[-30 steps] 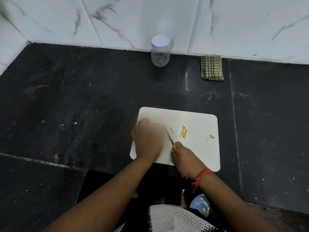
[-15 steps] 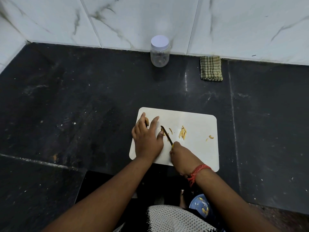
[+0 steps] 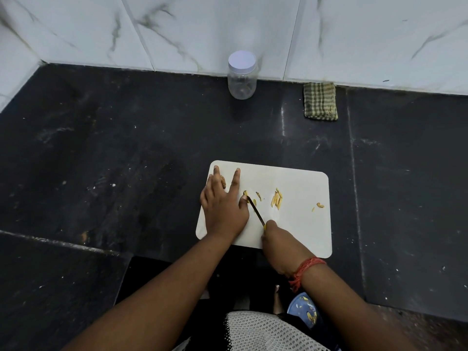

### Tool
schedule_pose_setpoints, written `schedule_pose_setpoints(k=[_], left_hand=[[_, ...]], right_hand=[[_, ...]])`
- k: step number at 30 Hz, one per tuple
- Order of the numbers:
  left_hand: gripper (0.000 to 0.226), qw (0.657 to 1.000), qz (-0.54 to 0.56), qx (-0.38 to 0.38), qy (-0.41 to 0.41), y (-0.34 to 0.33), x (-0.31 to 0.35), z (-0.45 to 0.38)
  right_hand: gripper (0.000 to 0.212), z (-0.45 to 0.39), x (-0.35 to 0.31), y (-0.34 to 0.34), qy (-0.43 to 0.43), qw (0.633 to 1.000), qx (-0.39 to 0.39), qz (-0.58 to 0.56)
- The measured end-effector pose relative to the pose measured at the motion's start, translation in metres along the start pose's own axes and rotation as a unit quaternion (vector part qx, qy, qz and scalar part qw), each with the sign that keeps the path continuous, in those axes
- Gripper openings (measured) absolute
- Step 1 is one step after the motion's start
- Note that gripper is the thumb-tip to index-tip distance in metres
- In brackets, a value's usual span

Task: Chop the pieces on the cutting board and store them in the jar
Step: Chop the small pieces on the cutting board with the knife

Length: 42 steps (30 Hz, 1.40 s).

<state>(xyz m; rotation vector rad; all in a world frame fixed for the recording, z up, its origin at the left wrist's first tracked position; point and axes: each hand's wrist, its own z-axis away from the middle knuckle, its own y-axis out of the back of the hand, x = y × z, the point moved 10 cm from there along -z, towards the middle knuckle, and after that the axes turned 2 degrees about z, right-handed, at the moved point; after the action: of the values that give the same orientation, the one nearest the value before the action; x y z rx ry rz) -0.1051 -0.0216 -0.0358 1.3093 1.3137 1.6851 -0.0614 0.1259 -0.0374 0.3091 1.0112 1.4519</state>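
One view only, from the person's head, looking forward and steeply down over a dark counter [image 3: 101, 160]. The wide lens bends the edges. Nearest, at the bottom, are the person's chest and both forearms, reaching away from the camera. The board [image 3: 298, 178] lies in the middle, a little right of centre, with the left hand [image 3: 222, 206] and right hand [image 3: 276, 239] on it. Far off, at the top, the tiled wall [image 3: 202, 29] closes the view, with the jar [image 3: 241, 74] and a cloth [image 3: 320, 101] at its foot.
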Motion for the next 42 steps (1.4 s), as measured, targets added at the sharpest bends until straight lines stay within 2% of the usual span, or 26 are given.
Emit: schedule_pose_setpoints(k=[8,11,16,20,29,37,42], left_hand=[[0.069,1.0,0.002,-0.013,0.003,0.0,0.001,0.001],[0.069,1.0,0.001,-0.012,0.001,0.0,0.0,0.001],[0.068,1.0,0.026,-0.007,-0.013,0.001,-0.001,0.003],[0.065,0.999,0.041,-0.001,-0.017,0.001,-0.003,0.003],[0.066,0.999,0.029,-0.008,-0.012,0.001,-0.002,0.002],[0.067,0.998,0.065,-0.009,0.003,0.003,-0.003,0.002],[0.056,0.995,0.085,0.032,-0.033,0.011,-0.001,0.005]], right_hand=[[0.021,0.021,0.007,-0.007,0.005,1.0,-0.006,-0.011],[0.015,0.023,0.012,-0.007,0.003,0.999,-0.003,-0.038],[0.008,0.025,0.012,0.008,0.01,0.993,0.046,-0.108],[0.003,0.027,0.014,0.015,0.0,0.991,0.044,-0.125],[0.011,0.016,0.001,0.019,0.0,0.991,0.042,-0.127],[0.012,0.014,0.011,0.026,-0.033,0.986,0.051,-0.158],[0.014,0.019,0.022,0.027,-0.044,0.985,0.059,-0.154]])
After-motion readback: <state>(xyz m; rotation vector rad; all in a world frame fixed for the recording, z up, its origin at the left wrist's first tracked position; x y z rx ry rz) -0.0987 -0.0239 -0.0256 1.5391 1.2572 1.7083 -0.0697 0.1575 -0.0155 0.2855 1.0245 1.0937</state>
